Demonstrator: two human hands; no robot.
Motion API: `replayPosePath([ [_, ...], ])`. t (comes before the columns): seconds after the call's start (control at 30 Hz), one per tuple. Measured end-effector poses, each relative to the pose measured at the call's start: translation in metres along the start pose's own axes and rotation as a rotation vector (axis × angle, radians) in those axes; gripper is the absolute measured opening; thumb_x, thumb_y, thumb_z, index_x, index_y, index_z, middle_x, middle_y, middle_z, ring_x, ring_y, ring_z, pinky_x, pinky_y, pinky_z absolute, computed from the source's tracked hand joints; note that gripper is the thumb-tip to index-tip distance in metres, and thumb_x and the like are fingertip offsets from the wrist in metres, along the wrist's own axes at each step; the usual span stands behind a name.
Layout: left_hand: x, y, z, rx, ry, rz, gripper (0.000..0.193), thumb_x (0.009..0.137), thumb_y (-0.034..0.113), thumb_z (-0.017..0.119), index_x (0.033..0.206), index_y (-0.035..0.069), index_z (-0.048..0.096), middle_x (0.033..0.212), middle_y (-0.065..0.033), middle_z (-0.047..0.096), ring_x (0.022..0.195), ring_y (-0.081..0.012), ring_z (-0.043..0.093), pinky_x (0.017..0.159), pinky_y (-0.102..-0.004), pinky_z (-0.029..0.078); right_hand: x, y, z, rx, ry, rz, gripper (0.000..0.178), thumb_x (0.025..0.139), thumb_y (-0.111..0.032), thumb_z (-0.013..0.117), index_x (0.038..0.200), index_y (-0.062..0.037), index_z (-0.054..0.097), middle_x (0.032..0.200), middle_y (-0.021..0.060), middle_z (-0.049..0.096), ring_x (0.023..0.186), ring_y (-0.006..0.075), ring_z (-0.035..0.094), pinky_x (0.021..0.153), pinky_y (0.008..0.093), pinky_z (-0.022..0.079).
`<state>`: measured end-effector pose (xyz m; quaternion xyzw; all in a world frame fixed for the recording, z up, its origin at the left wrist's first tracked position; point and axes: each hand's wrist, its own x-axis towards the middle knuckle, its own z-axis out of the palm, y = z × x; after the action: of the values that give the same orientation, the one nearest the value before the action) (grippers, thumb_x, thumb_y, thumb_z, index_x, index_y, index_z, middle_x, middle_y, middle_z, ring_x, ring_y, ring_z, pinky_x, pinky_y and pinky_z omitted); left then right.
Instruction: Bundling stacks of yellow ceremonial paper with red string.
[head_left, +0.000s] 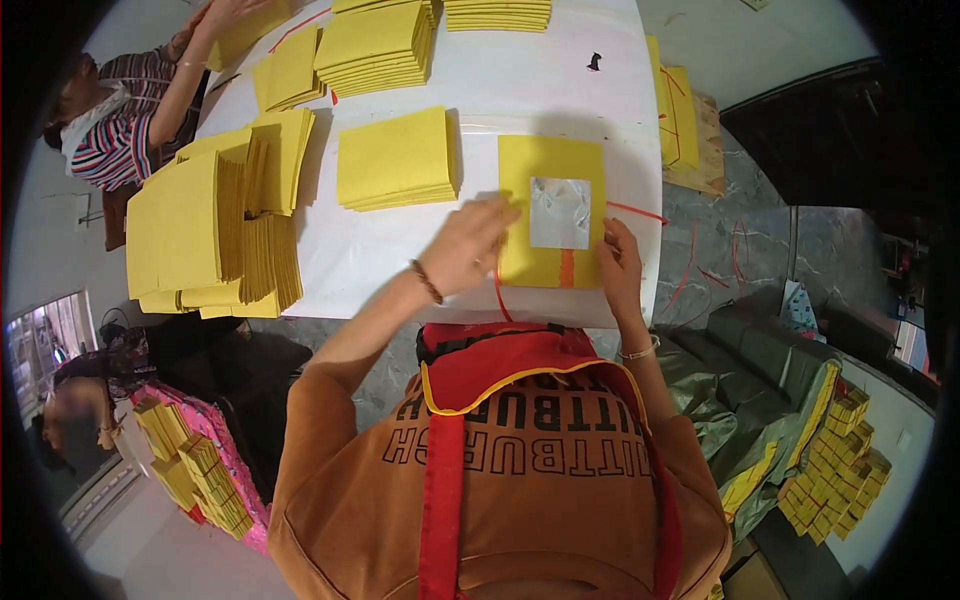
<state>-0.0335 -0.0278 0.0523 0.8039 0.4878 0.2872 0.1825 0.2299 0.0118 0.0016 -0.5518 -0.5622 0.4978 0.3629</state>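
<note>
A stack of yellow paper [515,262] lies on the white table in front of me. On top of it rests a pale, shiny rectangular sheet [560,213], with a short orange strip [567,268] just below. My left hand [475,240], slightly blurred, is at the stack's left edge with its fingers together against it. At the right edge, my right hand [622,258] has its fingers curled onto the side. A red ribbon [635,212] sticks out from the right of the stack, and another red end [503,297] hangs near its lower left corner.
Another yellow stack [395,158] lies to the left, beside large leaning piles [180,225]. More stacks [375,45] stand farther back. A person [125,120] works at the far left. Red strips [690,262] lie on the floor; bundles [835,470] are piled at lower right.
</note>
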Motion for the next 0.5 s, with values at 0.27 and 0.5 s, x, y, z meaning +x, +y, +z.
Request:
replayPosePath([
  [0.27,-0.009,0.007,0.064,0.307,-0.085,0.2,0.046,0.069,0.026,0.065,0.109,0.005,0.054,0.114,-0.0142,0.051,0.104,-0.0276,0.047,0.083,-0.0387,0.04,0.031,0.01,0.005,-0.361,0.066,-0.261,0.031,0.08,-0.009,0.058,0.11,-0.0023,0.057,0.115,0.0155,0.053,0.1,0.0241,0.053,0.083,0.0283,0.043],
  [0.5,-0.003,0.006,0.059,0.023,-0.085,0.026,0.016,0.081,0.017,0.056,0.093,0.007,0.059,0.081,-0.0074,0.059,0.078,-0.0217,0.057,0.071,-0.0321,0.044,0.027,0.006,-0.001,0.061,-0.221,-0.023,0.03,0.091,-0.02,0.047,0.11,0.001,0.057,0.1,0.0127,0.063,0.096,0.0195,0.057,0.087,0.0308,0.042],
])
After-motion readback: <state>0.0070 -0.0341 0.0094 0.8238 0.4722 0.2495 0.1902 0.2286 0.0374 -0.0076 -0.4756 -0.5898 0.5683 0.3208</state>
